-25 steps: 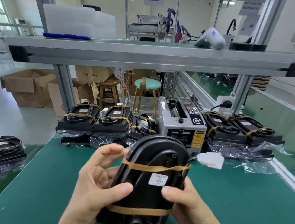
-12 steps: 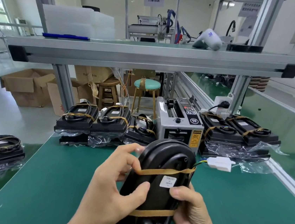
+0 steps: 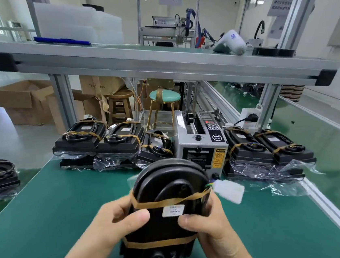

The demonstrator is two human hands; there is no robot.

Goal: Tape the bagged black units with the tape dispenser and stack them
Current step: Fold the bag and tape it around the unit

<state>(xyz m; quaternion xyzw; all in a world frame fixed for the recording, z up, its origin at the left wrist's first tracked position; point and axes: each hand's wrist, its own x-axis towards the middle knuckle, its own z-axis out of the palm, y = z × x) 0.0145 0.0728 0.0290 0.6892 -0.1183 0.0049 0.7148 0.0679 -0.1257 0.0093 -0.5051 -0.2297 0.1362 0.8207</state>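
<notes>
black unit (glossy), two brown tape bands

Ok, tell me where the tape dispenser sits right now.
In the head view the tape dispenser stands at the far edge of the green bench, right of centre, wedged between two groups of bagged black units, just beyond the unit held in both hands.

Bright overhead light, wide-angle edge distortion

tape dispenser between unit stacks, held unit in front
</notes>
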